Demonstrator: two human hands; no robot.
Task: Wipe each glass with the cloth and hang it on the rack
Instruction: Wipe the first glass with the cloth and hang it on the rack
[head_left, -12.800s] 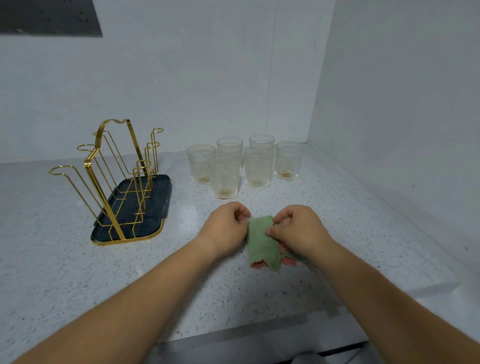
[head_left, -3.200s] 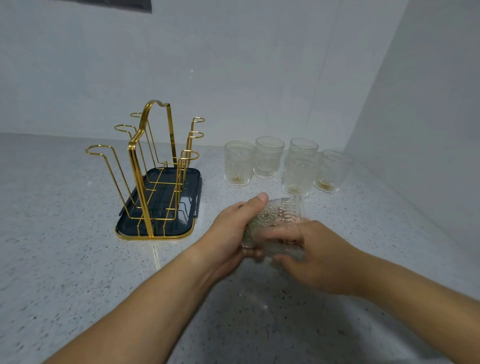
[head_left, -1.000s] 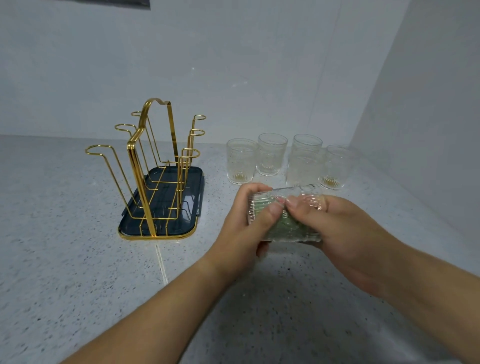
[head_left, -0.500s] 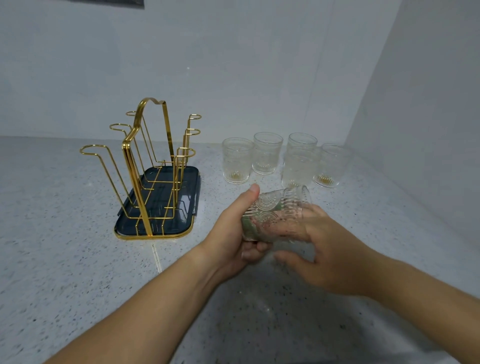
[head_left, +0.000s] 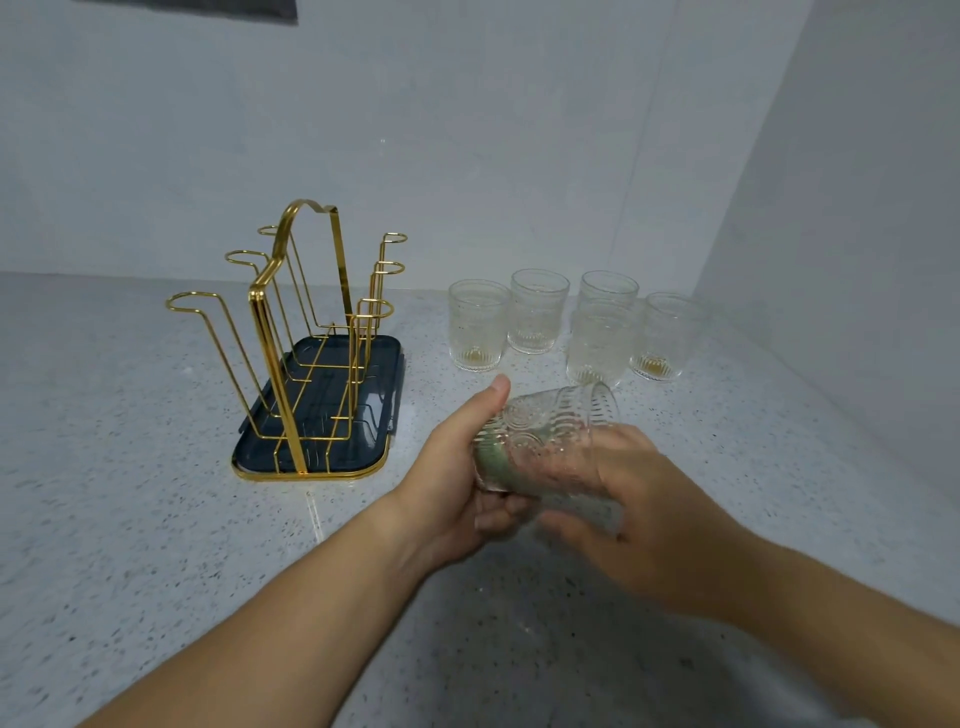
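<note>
**Wiping a glass in the corner of the counter**

Two pale grey walls meet in a corner ahead of me, the back wall (head_left: 467, 130) wide and plain, the side wall (head_left: 857, 208) running along my right. A dark panel (head_left: 197, 6) cuts the top edge of the back wall. Below them lies the counter (head_left: 130, 519), light stone speckled with dark flecks.

The gold wire rack (head_left: 311, 332) stands on the counter to my left, on its dark blue tray (head_left: 260, 457), with every hook bare. Five standing glasses (head_left: 478, 327) cluster upright near the corner, to the right of the rack.

In front of them I hold one ribbed glass (head_left: 556, 431) tilted on its side above the counter. My left hand (head_left: 452, 478) grips it, thumb over the top and fingers underneath. My right hand (head_left: 649, 514), blurred, curls round the green cloth (head_left: 498, 462) against the glass; I cannot tell whether the cloth is inside it.
</note>
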